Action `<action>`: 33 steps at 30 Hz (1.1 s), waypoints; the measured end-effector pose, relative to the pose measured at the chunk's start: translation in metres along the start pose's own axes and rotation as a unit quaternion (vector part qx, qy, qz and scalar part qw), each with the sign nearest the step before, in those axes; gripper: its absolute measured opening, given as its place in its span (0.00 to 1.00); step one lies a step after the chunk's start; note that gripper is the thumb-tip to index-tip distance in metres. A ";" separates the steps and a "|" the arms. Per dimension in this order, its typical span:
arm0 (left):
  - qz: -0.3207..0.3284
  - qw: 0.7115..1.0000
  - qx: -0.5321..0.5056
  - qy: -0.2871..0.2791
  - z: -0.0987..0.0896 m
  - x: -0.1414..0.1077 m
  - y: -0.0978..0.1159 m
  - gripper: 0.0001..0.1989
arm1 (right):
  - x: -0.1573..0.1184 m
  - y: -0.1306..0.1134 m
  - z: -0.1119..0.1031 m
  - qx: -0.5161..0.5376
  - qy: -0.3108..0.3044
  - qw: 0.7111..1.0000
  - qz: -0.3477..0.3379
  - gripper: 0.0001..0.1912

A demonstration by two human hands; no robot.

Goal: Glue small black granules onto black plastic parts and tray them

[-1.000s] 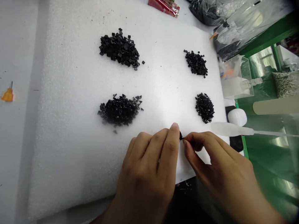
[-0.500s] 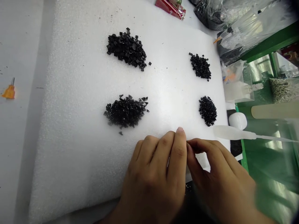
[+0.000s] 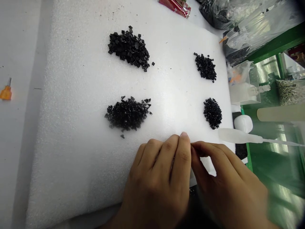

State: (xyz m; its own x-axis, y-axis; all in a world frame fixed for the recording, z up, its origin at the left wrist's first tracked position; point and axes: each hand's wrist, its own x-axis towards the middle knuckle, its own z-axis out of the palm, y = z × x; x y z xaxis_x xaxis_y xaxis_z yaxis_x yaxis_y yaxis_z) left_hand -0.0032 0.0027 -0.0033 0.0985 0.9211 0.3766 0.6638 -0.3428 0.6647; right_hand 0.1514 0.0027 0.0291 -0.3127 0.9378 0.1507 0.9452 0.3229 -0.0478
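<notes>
My left hand (image 3: 159,175) is closed with its back to me, fingers together at the near edge of a white foam sheet (image 3: 78,159). Against its index finger, my right hand (image 3: 221,175) pinches thumb and forefinger together. Whatever sits in either grip is hidden or too small to make out. On the foam lie a pile of black square pieces (image 3: 130,49), a pile of irregular black pieces (image 3: 127,114), a heap of smaller black squares (image 3: 205,67) and a heap of tiny black bits (image 3: 213,113).
An orange dispensing needle tip (image 3: 6,90) lies on the table at left. Beyond the foam's right edge are a translucent dropper bottle (image 3: 238,135), a white cap (image 3: 243,124), a clear box (image 3: 245,84) and plastic bags (image 3: 238,14). A red tube (image 3: 175,7) lies at the top.
Both hands hold nearly the same pose, still meeting at the fingertips. The view has shifted very slightly, with the needle tip a little further left.
</notes>
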 end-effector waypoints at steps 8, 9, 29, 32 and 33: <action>-0.002 1.000 -0.002 -0.005 0.003 0.001 -0.001 0.15 | -0.005 -0.008 -0.004 0.019 0.011 0.999 0.026 0.07; -0.001 1.000 -0.003 -0.003 0.002 0.001 -0.001 0.15 | -0.007 -0.008 -0.003 0.025 0.015 0.999 0.034 0.08; -0.011 1.000 0.007 -0.021 -0.001 0.002 -0.001 0.15 | -0.031 -0.006 0.007 0.090 0.031 0.991 0.099 0.20; -0.012 0.999 0.010 -0.028 -0.001 0.000 0.001 0.16 | -0.028 -0.018 0.010 0.089 0.047 0.987 0.124 0.17; -0.010 1.000 0.011 -0.023 -0.001 0.000 0.001 0.15 | -0.027 -0.022 0.012 0.089 0.059 0.985 0.133 0.16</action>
State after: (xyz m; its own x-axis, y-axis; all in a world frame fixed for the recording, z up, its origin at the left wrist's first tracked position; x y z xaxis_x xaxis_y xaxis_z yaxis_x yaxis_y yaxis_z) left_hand -0.0035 0.0020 -0.0025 0.1198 0.9353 0.3330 0.6819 -0.3213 0.6571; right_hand 0.1385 -0.0284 0.0144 -0.0333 0.9743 0.2227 0.9576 0.0949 -0.2721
